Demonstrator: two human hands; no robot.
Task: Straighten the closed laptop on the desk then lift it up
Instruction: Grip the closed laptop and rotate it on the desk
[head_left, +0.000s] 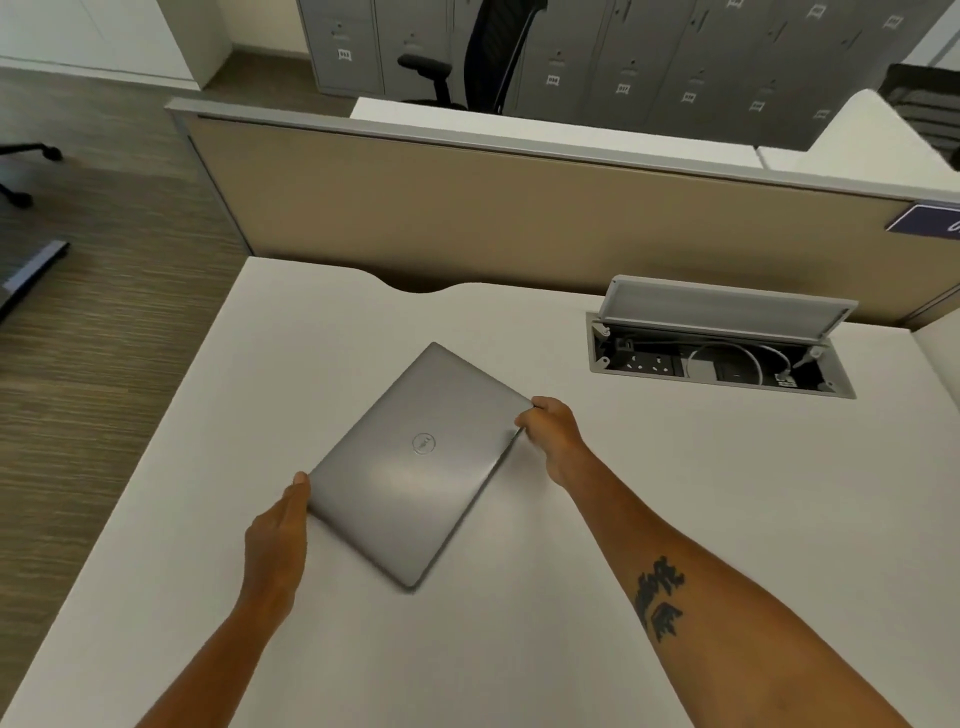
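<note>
A closed silver laptop (421, 462) lies flat on the white desk (649, 519), turned about forty-five degrees so its corners point away and toward me. My left hand (278, 535) presses against its left corner, thumb along the edge. My right hand (553, 434) grips the right corner, fingers curled around the edge. The laptop's round logo faces up.
An open cable box (722, 343) with its lid raised, sockets and a white cable inside, is set into the desk at the back right. A tan partition (519, 218) runs along the desk's far edge. The desk's left edge drops to a carpeted floor (104, 338).
</note>
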